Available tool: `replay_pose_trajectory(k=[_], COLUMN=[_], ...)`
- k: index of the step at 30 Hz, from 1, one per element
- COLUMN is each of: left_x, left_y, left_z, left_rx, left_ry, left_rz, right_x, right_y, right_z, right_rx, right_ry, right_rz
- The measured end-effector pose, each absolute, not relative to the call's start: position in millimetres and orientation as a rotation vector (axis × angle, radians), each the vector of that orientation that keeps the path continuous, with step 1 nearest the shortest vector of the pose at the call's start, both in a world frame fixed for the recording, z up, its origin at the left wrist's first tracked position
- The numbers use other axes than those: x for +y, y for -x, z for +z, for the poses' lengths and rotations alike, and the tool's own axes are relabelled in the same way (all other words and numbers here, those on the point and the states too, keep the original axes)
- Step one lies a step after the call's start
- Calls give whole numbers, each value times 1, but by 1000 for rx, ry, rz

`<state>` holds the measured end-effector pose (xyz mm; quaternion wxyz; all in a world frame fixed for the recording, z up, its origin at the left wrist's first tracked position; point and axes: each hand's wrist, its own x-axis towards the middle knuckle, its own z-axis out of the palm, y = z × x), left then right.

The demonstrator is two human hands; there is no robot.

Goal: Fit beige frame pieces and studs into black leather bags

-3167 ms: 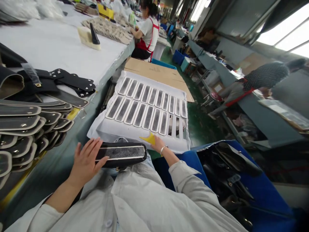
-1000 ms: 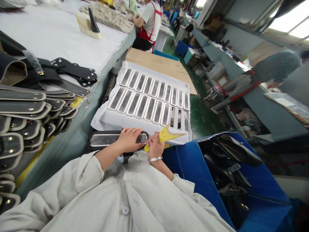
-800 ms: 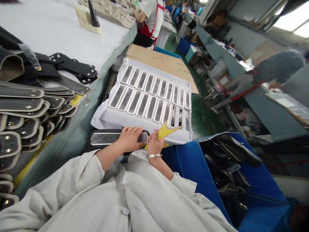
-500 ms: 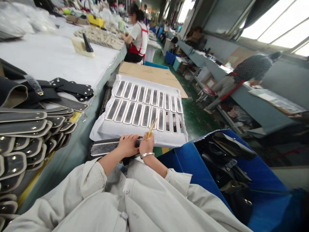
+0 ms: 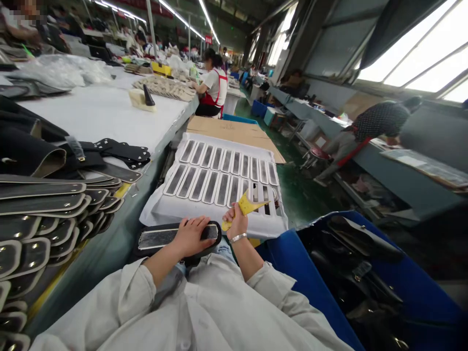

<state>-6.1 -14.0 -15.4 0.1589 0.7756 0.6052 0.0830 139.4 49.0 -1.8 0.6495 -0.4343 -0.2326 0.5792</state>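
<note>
In the head view the left hand (image 5: pixel 190 237) lies flat, fingers open, on the right end of a black piece (image 5: pixel 161 239) across the person's lap, just before the near edge of the white sheet (image 5: pixel 163 210). The right hand (image 5: pixel 237 223) is closed around a yellow scraper (image 5: pixel 248 204), over the near right part of this sheet.

Left hand (image 5: pixel 190 237) flat on black strap (image 5: pixel 157 239); right hand (image 5: pixel 237 223) around yellow scraper (image 5: pixel 248 204).
</note>
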Motion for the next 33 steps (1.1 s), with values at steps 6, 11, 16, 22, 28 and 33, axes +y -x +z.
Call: replay_pose_trajectory(k=[6, 11, 16, 22, 28, 33], left_x=[-10, -8, -12, -46, -87, -93], left_y=[3, 0, 10, 43, 64, 105], left_z=[-8, -8, -11, -23, -8, 30], left_rx=[1734, 1752, 1674, 1761, 1850, 2175], left_ry=[-2167, -2154, -2189, -2171, -2246, -2181], left_rz=[183, 210, 323, 703, 835, 885], right_x=[52, 49, 74, 138, 162, 199], right_y=[-131, -116, -145, -186, -166, -184], right_z=[-14, -17, -26, -69, -114, -181], right_rx=[-475, -645, -1015, -1725, -2305, -2841], right_ry=[993, 1050, 1260, 1672, 1590, 1449], right_rz=[1374, 1389, 1419, 1164, 1090, 348])
